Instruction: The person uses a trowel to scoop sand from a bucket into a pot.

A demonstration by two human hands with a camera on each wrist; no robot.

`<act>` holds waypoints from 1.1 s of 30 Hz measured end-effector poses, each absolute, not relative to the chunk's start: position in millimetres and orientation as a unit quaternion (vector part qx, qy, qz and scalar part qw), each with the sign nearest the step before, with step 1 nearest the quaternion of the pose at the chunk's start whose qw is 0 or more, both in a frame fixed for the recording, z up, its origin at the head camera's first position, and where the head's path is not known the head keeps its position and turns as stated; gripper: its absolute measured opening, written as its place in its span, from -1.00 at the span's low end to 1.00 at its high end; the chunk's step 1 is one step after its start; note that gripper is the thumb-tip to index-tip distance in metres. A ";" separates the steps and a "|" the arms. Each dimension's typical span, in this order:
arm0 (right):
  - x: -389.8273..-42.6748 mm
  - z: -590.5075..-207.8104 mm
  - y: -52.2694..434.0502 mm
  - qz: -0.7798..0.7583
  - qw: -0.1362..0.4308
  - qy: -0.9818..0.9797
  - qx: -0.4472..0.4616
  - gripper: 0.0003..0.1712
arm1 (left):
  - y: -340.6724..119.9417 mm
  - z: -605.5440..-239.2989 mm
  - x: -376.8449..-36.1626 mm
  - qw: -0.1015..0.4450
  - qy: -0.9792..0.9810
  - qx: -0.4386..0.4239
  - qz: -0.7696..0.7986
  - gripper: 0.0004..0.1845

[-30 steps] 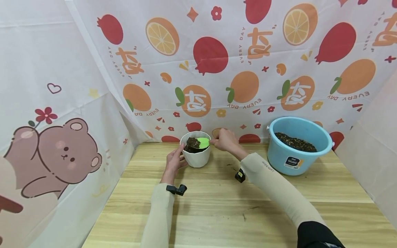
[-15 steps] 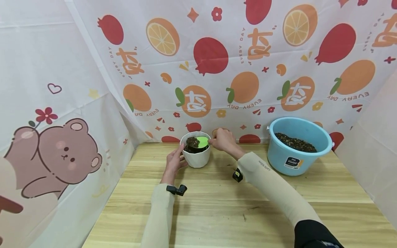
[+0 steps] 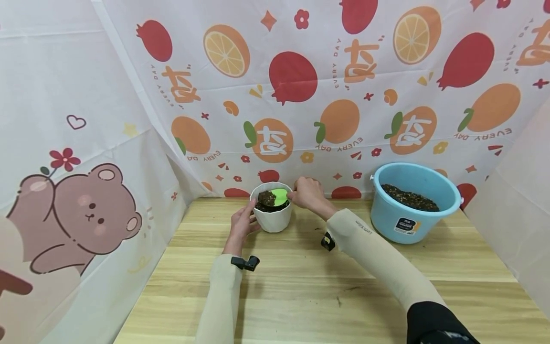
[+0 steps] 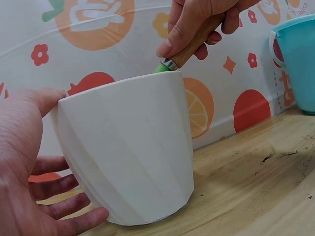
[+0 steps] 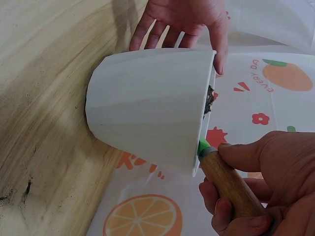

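A white faceted flower pot (image 3: 275,220) stands upright on the wooden table, with dark soil (image 3: 267,198) inside. My left hand (image 3: 241,222) holds it from the left, thumb on the rim and fingers spread along the side, as the left wrist view shows. Over on the right, my right hand (image 3: 310,195) grips the wooden handle (image 5: 231,184) of a small garden trowel. Its green blade (image 3: 280,197) lies within the pot's mouth, a clump of soil at its front end. Part of the blade is hidden by soil and the pot wall.
A light blue bucket (image 3: 397,224), part filled with dark soil, stands at the back right. Soil crumbs lie on the wooden table (image 3: 301,286). A fruit-printed cloth (image 3: 240,105) hangs right behind the pot, and a bear-printed sheet (image 3: 94,215) borders the left side.
My right hand has shifted slightly left and the trowel blade has moved a little with it inside the pot. The left hand and the pot have stayed in place.
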State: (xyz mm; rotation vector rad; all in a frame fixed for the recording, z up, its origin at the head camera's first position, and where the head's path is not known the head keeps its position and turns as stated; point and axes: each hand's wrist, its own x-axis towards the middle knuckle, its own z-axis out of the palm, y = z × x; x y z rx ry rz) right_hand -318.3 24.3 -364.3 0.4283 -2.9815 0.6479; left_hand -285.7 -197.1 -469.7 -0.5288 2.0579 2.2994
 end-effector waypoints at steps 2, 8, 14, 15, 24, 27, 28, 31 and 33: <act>-318.1 -364.1 24.0 0.207 0.029 -0.968 0.140 -0.38 | -196.9 -469.2 -284.9 0.007 0.658 -0.167 0.735 -0.24; -316.3 -362.9 22.3 0.196 0.024 -0.971 0.133 -0.36 | -196.6 -468.9 -284.3 0.008 0.658 -0.165 0.735 -0.27; -315.3 -363.8 20.6 0.179 0.030 -0.976 0.121 -0.38 | -195.2 -468.6 -283.9 0.009 0.662 -0.161 0.732 -0.27; -315.8 -364.0 20.3 0.176 0.032 -0.976 0.122 -0.38 | -194.9 -468.1 -283.6 0.008 0.662 -0.162 0.731 -0.27; -314.3 -362.9 16.5 0.146 0.051 -0.980 0.126 -0.41 | -196.1 -471.2 -282.2 0.006 0.661 -0.166 0.732 -0.24; -314.3 -363.5 15.6 0.135 0.061 -0.981 0.128 -0.39 | -196.0 -471.3 -282.1 0.003 0.661 -0.166 0.732 -0.23; -314.3 -363.5 15.1 0.130 0.065 -0.981 0.129 -0.39 | -196.0 -471.0 -282.1 0.002 0.661 -0.166 0.732 -0.23; -314.4 -363.1 13.3 0.119 0.076 -0.981 0.130 -0.40 | -195.9 -469.5 -282.0 0.000 0.663 -0.166 0.730 -0.24; -314.2 -362.5 11.9 0.109 0.079 -0.982 0.130 -0.43 | -195.9 -468.7 -282.0 0.001 0.665 -0.168 0.728 -0.25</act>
